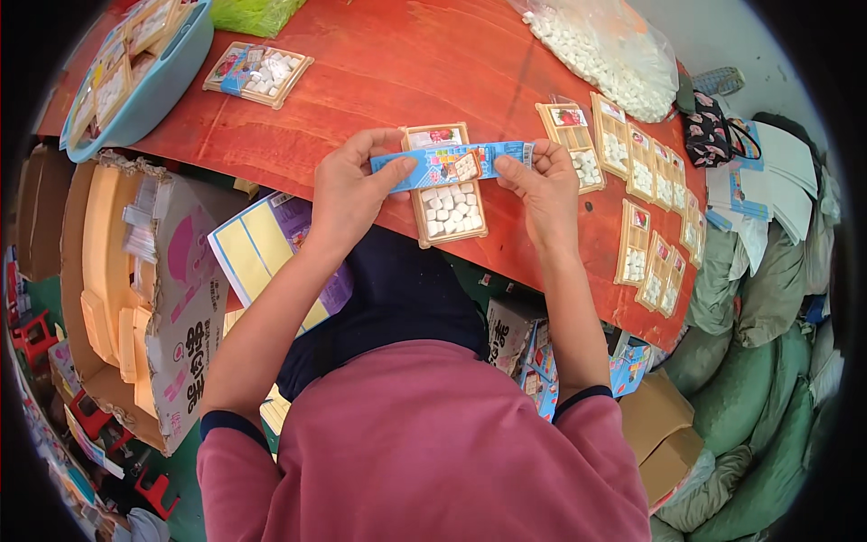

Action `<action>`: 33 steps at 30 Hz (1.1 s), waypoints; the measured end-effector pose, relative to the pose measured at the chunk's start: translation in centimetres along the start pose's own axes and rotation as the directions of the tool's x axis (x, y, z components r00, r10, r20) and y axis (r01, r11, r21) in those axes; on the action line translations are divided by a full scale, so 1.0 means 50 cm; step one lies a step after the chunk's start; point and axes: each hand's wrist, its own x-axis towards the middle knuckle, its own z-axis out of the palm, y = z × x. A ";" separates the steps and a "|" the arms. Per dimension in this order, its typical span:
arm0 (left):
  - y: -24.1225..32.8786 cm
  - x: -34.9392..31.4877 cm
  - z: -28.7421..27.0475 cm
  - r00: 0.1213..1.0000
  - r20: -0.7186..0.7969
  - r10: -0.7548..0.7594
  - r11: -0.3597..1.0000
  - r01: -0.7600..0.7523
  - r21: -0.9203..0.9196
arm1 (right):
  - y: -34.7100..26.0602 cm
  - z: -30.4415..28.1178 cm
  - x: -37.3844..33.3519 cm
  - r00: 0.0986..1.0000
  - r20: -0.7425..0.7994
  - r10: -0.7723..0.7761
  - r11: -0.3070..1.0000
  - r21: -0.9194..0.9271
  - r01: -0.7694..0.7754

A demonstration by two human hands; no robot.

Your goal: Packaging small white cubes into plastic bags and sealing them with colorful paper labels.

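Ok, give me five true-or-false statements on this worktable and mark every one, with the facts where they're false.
1. The left hand and the right hand both grip the blue printed strip. True.
2. The tray beneath the strip has nothing in its near compartment. False: white marshmallow-like pieces fill it.
3. A clear plastic bag lies toward the far right of the red table. True.
4. The light-blue basin stands at the table's right end. False: the basin is at the left end.
5. The banded tray near the basin has a plain green band. False: its band is blue and printed.
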 end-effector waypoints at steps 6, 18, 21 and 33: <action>0.001 0.015 0.006 0.999 -0.020 0.048 0.962 -0.041 0.270 | 0.017 0.007 0.008 0.990 -0.012 -0.139 0.879 -0.461 0.118; -0.033 -0.135 -0.098 0.962 -0.274 -0.009 0.981 0.062 0.184 | 0.025 0.125 -0.069 0.971 0.223 -0.090 0.733 -0.645 0.216; -0.068 -0.145 -0.121 0.957 -0.234 -0.174 0.961 0.112 -0.255 | 0.041 0.151 -0.082 0.961 0.252 -0.114 0.744 -0.620 0.251; -0.088 -0.151 -0.090 0.914 -0.357 -0.195 0.912 0.034 -0.410 | 0.043 0.164 -0.091 0.961 0.237 -0.143 0.732 -0.628 0.264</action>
